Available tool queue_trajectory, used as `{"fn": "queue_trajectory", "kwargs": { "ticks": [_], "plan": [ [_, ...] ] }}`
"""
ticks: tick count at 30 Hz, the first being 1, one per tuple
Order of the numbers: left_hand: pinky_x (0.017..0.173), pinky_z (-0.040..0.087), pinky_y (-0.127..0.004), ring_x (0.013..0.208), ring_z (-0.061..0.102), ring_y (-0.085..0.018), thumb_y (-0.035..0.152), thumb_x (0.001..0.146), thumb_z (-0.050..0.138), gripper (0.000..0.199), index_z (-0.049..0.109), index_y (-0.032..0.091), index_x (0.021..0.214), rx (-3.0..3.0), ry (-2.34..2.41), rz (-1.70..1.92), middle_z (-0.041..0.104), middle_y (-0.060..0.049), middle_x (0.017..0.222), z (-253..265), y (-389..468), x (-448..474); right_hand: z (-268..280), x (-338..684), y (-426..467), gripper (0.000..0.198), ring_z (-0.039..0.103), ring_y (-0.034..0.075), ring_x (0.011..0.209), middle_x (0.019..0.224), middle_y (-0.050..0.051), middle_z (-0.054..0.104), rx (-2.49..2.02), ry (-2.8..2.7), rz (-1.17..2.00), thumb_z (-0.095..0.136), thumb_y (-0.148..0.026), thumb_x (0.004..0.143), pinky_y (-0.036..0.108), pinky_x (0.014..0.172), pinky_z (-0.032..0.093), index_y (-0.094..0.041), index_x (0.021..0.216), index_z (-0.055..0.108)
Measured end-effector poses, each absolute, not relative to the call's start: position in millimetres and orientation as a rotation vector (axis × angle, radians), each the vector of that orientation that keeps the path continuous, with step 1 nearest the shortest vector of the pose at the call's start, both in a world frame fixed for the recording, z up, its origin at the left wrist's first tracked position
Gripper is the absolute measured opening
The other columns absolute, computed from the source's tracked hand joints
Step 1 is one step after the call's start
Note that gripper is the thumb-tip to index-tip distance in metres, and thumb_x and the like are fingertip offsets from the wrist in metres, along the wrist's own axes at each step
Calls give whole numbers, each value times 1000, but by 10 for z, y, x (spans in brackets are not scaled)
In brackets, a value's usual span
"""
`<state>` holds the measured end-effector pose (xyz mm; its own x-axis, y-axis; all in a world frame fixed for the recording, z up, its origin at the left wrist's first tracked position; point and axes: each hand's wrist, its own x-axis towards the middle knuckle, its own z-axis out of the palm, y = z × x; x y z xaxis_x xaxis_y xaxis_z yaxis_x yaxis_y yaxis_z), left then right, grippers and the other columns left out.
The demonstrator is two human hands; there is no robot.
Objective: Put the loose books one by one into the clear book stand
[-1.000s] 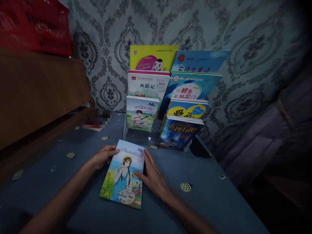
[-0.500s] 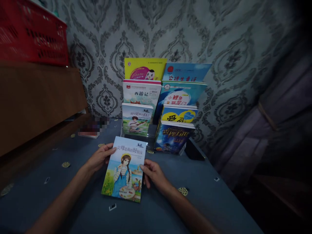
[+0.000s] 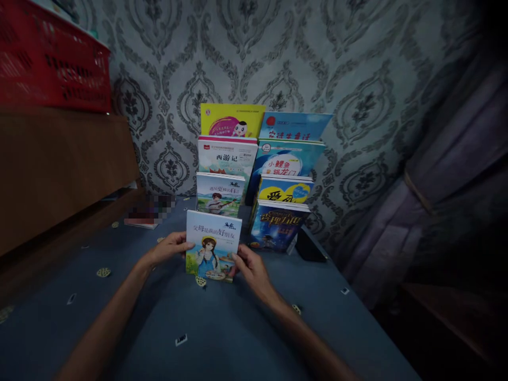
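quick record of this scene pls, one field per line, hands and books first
left hand: grips the left edge of the held book, thumb on the cover
right hand: grips its right edge
held book: tilted up, cover facing the camera, yellow-hatted figure drawn on it; contact with the blue cloth below unclear
behind it: two columns of books, left column in three tiers, right column in four
far left: red basket on brown wooden furniture
far right: pale purple curtain
backdrop: patterned wall
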<state>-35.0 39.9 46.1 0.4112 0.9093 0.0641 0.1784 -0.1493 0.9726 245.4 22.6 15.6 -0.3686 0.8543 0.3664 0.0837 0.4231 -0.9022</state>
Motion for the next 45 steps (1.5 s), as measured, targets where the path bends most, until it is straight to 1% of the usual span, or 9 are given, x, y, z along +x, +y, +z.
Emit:
{"fn": "queue_trajectory", "kwargs": {
  "ticks": [5, 10, 13, 16, 21, 26, 30, 35, 45],
  "plan": [
    [61, 45, -25, 73, 58, -17, 56, 81, 66, 46, 73, 15, 102, 1856, 1103, 692, 74, -7, 96, 607, 473, -435, 266, 2440, 302, 26, 68, 16, 56, 92, 4, 72, -831, -1822, 1006, 49, -45, 96, 28, 57, 50, -20, 93, 58],
    [58, 47, -26, 76, 60, -20, 58, 83, 60, 50, 71, 15, 106, 1992, 1220, 739, 73, -9, 100, 819, 567, -448, 497, 2411, 491, 19, 72, 20, 60, 79, 2, 70, -851, -1948, 874, 46, -36, 97, 31, 64, 53, -21, 88, 54],
    [58, 50, -27, 80, 63, -22, 56, 84, 57, 48, 70, 15, 107, 2056, 1256, 844, 73, -10, 104, 960, 597, -401, 668, 2402, 605, 16, 72, 19, 61, 82, 3, 70, -879, -1981, 776, 45, -33, 96, 30, 63, 52, -21, 92, 54],
    [66, 53, -30, 85, 65, -24, 52, 86, 55, 45, 67, 15, 110, 2159, 1265, 1025, 73, -10, 107, 1128, 641, -320, 893, 2422, 693, 14, 72, 19, 66, 87, 4, 71, -893, -1980, 602, 44, -32, 96, 30, 65, 50, -21, 95, 54],
    [78, 52, -35, 86, 65, -24, 43, 88, 56, 31, 65, 14, 97, 2288, 1428, 1348, 71, -8, 92, 1468, 764, -155, 1307, 2456, 813, 14, 67, 22, 79, 82, 3, 68, -858, -1869, 238, 47, -34, 96, 33, 73, 50, -23, 98, 56],
    [81, 50, -33, 85, 62, -22, 34, 90, 55, 26, 63, 13, 102, 2393, 1387, 1509, 68, -6, 89, 1703, 863, -42, 1473, 2450, 933, 19, 67, 22, 83, 87, 4, 66, -828, -1803, 202, 42, -34, 100, 35, 79, 51, -23, 109, 55],
    [83, 49, -33, 87, 63, -22, 31, 89, 55, 25, 62, 13, 105, 2421, 1334, 1471, 68, -5, 91, 1697, 931, -34, 1367, 2447, 1028, 22, 66, 22, 85, 96, 6, 68, -858, -1803, 223, 42, -33, 101, 37, 81, 51, -22, 114, 55],
    [81, 50, -35, 85, 64, -24, 32, 86, 56, 22, 64, 15, 98, 2387, 1473, 1374, 70, -7, 90, 1545, 1049, -72, 1187, 2417, 1118, 23, 68, 25, 93, 102, 9, 70, -933, -1827, 252, 41, -30, 100, 37, 82, 52, -22, 115, 57],
    [85, 51, -39, 93, 68, -28, 30, 86, 54, 29, 62, 15, 109, 2393, 1604, 1242, 73, -12, 101, 1298, 1223, -136, 1138, 2349, 1217, 20, 69, 26, 87, 87, 10, 73, -1191, -1989, 181, 42, -21, 98, 36, 80, 50, -17, 108, 59]
  ]
}}
